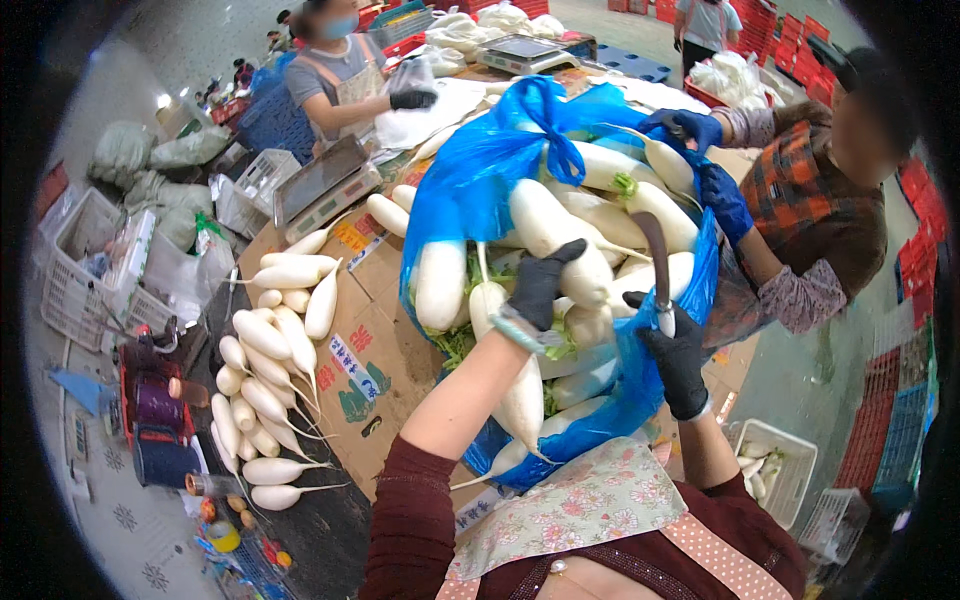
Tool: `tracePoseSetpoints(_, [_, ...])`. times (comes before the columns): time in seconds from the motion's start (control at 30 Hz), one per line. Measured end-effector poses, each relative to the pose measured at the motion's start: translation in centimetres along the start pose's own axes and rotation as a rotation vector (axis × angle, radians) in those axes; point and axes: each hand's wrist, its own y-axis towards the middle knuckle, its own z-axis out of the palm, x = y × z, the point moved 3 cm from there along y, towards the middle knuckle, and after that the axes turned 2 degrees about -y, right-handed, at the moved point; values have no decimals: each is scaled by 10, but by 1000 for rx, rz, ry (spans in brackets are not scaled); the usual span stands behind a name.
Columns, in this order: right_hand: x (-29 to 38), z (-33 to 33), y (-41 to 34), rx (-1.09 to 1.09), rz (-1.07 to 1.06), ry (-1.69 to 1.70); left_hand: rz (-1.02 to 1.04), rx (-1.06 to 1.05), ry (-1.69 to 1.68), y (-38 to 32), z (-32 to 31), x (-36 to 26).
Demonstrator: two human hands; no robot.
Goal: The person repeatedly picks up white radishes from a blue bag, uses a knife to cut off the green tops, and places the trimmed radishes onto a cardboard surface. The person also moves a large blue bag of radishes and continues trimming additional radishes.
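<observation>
A large blue plastic bag lies open before me, filled with white radishes, some with green leaf stubs. My left hand, in a black glove, grips a big white radish near its lower end; the thumb lies across it and the other fingers are mostly hidden. My right hand, also black-gloved, is at the bag's right edge. It is closed around a curved hand tool, with a dark bowed part pointing up and a bright metal part at the fingers. The bag's edge bunches against this hand.
Loose radishes lie on the cardboard-covered table at left, near a scale. A co-worker's blue-gloved hands hold the bag's far right rim. Another co-worker's black-gloved hand is across the table. A white crate stands lower right.
</observation>
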Motion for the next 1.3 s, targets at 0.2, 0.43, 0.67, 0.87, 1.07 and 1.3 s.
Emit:
tracePoseSetpoints(0.2, [-56,-38,-18,-28,153,157,-113,122,-65,-63,-9,-20])
tracePoseSetpoints(0.43, [-110,-41,-31,-131,202,576,74,251,439,-112,41,13])
tracePoseSetpoints(0.67, [-133,-41,-49,-64,-61,560,674,303,1138,-132,99,77])
tracePoseSetpoints(0.87, [-146,-31,-65,-97,78,684,731,322,1180,-114,57,75])
tracePoseSetpoints(1.07, [-142,-30,-74,-104,135,940,522,241,1178,-93,40,102])
tracePoseSetpoints(1.3, [-117,-68,-102,-225,177,1237,667,249,1497,-101,45,106])
